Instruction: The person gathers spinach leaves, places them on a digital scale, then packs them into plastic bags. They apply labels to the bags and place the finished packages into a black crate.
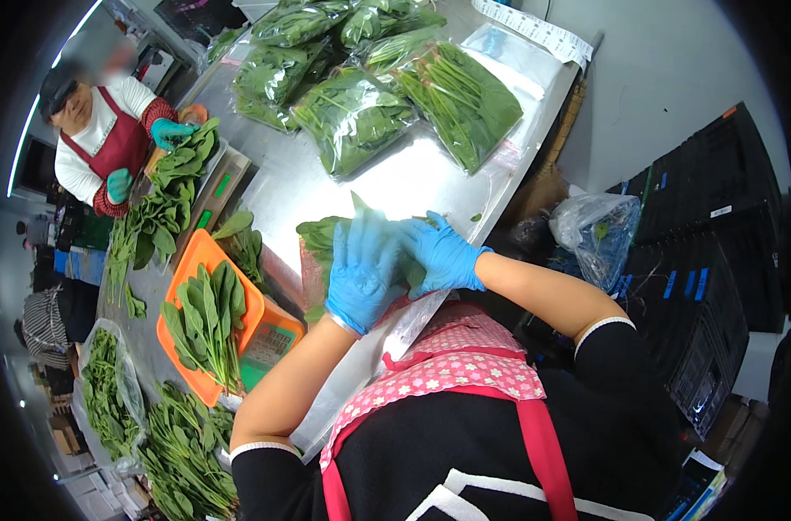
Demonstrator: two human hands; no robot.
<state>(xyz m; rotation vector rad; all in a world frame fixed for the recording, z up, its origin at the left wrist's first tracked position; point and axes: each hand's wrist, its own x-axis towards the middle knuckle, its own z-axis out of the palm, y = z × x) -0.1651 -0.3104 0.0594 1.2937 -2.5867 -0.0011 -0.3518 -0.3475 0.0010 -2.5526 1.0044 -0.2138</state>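
Observation:
Both my hands wear blue gloves and meet over a bunch of leafy greens [318, 236] at the near edge of the metal table [275, 195]. My left hand [366, 277], blurred, lies over the bunch with its fingers stretched out; whether it grips is unclear. From the other side my right hand [444, 254] curls around the greens, its thumb toward me. Leaves show between the hands and beyond the left one. Part of the bunch is hidden beneath my palms. Clear plastic film [408, 329] lies at the table edge below my hands.
Bagged greens [356, 117] are piled at the far end. An orange tray [180, 329] holding spinach-like greens [206, 312] sits on a scale [272, 345] to the left. Loose greens [187, 449] lie near left. Across the table, a person [109, 130] in green gloves handles greens. Black crates [701, 260] stand right.

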